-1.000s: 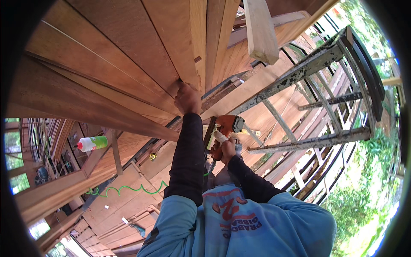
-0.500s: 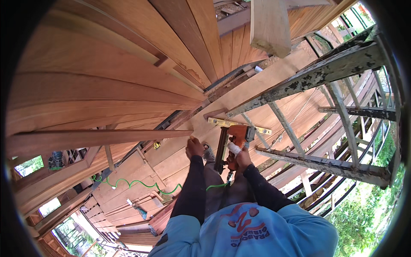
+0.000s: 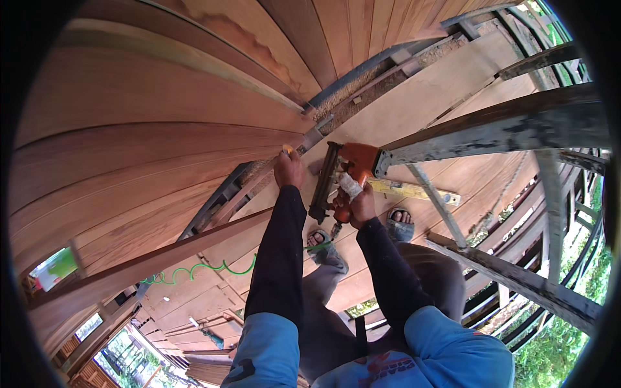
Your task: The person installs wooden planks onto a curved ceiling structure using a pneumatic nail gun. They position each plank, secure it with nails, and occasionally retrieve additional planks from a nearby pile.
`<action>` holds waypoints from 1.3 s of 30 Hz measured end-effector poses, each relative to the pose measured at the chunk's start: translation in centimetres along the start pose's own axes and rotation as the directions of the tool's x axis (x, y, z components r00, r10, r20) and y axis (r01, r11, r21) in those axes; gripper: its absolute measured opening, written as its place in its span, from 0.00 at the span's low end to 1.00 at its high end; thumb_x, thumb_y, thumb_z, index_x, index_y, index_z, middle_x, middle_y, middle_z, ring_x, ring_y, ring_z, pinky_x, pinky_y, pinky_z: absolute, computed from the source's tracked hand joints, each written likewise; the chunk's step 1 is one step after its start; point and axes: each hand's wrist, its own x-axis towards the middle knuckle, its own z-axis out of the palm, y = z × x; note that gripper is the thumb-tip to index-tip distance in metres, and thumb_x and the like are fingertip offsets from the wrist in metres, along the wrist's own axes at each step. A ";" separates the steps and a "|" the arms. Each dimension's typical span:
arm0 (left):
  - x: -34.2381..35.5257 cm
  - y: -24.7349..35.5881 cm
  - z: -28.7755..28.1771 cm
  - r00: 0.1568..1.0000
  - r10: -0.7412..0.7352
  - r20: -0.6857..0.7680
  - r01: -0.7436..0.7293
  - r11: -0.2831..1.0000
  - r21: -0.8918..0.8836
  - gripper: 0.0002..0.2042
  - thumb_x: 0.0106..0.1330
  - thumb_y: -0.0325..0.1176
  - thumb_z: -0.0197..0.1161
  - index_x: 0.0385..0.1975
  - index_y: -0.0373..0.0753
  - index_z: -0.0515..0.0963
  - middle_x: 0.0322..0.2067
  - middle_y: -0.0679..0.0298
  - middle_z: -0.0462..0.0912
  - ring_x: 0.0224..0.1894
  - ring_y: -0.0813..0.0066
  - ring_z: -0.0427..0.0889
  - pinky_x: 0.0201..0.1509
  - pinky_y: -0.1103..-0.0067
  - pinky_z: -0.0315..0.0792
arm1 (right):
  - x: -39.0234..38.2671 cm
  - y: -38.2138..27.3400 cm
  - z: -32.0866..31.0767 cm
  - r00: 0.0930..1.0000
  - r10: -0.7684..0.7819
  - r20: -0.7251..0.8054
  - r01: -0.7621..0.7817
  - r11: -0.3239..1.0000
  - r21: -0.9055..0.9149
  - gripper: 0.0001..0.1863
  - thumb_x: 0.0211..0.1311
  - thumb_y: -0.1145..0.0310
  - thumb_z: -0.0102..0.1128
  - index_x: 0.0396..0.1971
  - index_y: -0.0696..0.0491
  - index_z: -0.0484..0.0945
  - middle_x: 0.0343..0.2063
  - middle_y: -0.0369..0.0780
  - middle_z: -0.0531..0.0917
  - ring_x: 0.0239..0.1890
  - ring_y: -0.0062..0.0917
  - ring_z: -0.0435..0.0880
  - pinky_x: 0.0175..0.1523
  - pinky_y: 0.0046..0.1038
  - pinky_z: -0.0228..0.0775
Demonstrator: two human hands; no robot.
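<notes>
My left hand (image 3: 289, 168) is raised beside the reddish plank wall (image 3: 162, 145), its fingers closed around something I cannot make out, with a small orange-yellow bit showing at the fingertips. My right hand (image 3: 359, 204) grips the orange-and-black pneumatic nail gun (image 3: 359, 155) by its handle, which has white wrapping on it. A green coiled hose (image 3: 220, 269) runs from below the gun off to the left. Under the gun, a yellow level (image 3: 420, 191) lies on the plank floor (image 3: 388, 278), near my sandalled feet.
At the right stands a paint-worn ladder-like frame (image 3: 491, 132), with railing and greenery beyond it. A long loose board (image 3: 155, 262) slants across the lower left. A teal tool (image 3: 213, 337) and wood strips lie on the floor. A gravelly gap (image 3: 349, 97) runs along the wall's base.
My left hand dropped from high on the planks a second ago, then rose again over the last half second. The nail gun has shifted upward in view as the camera's view turned.
</notes>
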 end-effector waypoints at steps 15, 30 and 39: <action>3.8 -4.2 10.8 0.991 -0.008 -0.137 0.015 0.999 0.052 0.20 0.64 0.44 0.50 0.26 0.30 0.78 0.28 0.45 0.82 0.35 0.47 0.82 0.42 0.60 0.74 | 18.0 9.7 -7.1 0.982 -0.178 0.068 0.174 0.983 0.058 0.10 0.61 0.67 0.60 0.39 0.53 0.70 0.17 0.35 0.72 0.14 0.24 0.71 0.21 0.31 0.65; 5.2 -2.5 10.0 0.993 -0.078 -0.085 0.090 0.985 0.146 0.23 0.63 0.47 0.50 0.26 0.30 0.79 0.30 0.42 0.81 0.37 0.43 0.81 0.44 0.57 0.74 | 19.8 10.8 -5.5 0.989 -0.024 0.146 0.006 0.992 0.124 0.08 0.61 0.66 0.58 0.33 0.55 0.73 0.18 0.35 0.72 0.18 0.25 0.73 0.27 0.34 0.71; 7.4 -2.8 9.7 0.975 -0.187 -0.120 0.180 0.982 -0.064 0.37 0.57 0.66 0.56 0.24 0.25 0.80 0.24 0.50 0.82 0.28 0.65 0.83 0.32 0.70 0.75 | 19.7 11.5 -5.1 0.987 0.020 0.157 -0.042 0.989 0.141 0.07 0.62 0.68 0.54 0.36 0.55 0.74 0.19 0.35 0.71 0.18 0.23 0.72 0.29 0.35 0.72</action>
